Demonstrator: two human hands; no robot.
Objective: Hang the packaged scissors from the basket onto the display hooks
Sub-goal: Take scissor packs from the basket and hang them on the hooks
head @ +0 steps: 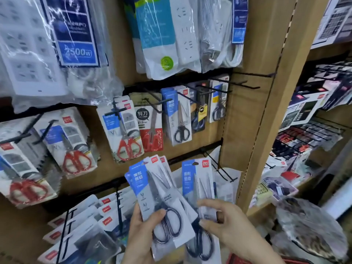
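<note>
The left hand [141,228] has its grip curled round a fanned stack of blue-and-white carded black-handled scissors [162,197], thumb on the handles. The right hand [227,228] pinches one matching single pack [199,180] just beside them, near a bare black wire display hook [222,171].

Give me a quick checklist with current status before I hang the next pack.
1. Single pack gripped by right hand: ok, fingers pinch its lower half.
2. Stack of packs secure in left hand: ok, thumb across the front.
3. Hang hole on the single pack uncovered: ok.
4. Matching product found: ok, black-handled scissors hang in the middle row.
5. Room left on their hook: cannot tell.
6. Hang hole lined up with that hook: not ok, the pack sits well below it.
</note>
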